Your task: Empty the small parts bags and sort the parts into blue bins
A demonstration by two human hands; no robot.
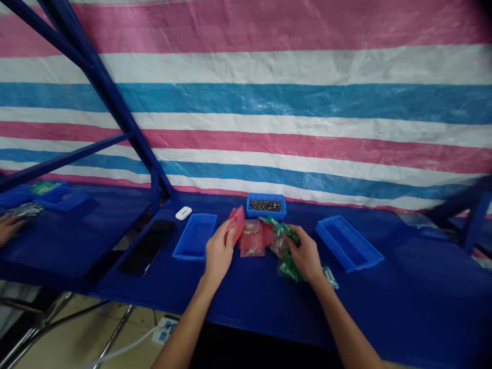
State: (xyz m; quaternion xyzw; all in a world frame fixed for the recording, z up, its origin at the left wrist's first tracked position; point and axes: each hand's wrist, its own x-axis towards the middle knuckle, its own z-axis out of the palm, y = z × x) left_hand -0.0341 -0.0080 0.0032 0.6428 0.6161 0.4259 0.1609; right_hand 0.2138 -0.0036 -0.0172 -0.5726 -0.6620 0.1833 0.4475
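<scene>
My left hand (220, 248) is closed around a small stack of red plastic bags (237, 223), raised a little off the blue table. Between my hands lie red-tinted bags (252, 241) with small metal parts inside. My right hand (305, 251) has its fingers closed on green plastic bags (291, 266), which spread below and beyond the fingertips. Some of the green plastic is hidden by that hand. Near my right wrist lie a few pale, rod-like pieces (330, 277), too blurred to name.
A blue bin of small metal parts (266, 206) stands behind the bags. Blue trays flank my hands, one left (196, 237) and one right (349, 243). A black phone (147, 247) and white case (183, 213) lie left. Another person's hand (9, 228) rests at the far-left table.
</scene>
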